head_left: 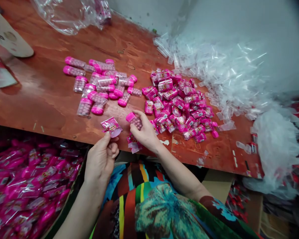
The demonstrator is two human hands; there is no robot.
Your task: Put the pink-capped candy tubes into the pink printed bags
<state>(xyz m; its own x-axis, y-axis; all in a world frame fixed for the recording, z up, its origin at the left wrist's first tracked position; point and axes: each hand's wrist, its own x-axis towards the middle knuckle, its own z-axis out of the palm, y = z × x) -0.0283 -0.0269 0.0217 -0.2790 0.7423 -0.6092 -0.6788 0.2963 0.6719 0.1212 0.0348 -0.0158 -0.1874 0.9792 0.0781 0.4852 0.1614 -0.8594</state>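
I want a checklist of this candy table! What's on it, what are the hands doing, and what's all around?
Surface: reddish wooden table, scuffed, with pale chips along the near edge.
Job's things: left hand pinches a pink sleeve; right hand holds a pink-capped tube of pink balls, more sleeves tucked under it.
Clutter: bare tubes left of centre; wrapped tubes on their right; heap of clear strips far right; plastic bag at the back.
Grippers: both hands bare, fingers closed on their items.
Cables: nothing seen.
Surroundings: box of pink packs lower left; white plastic wad right; grey wall behind.
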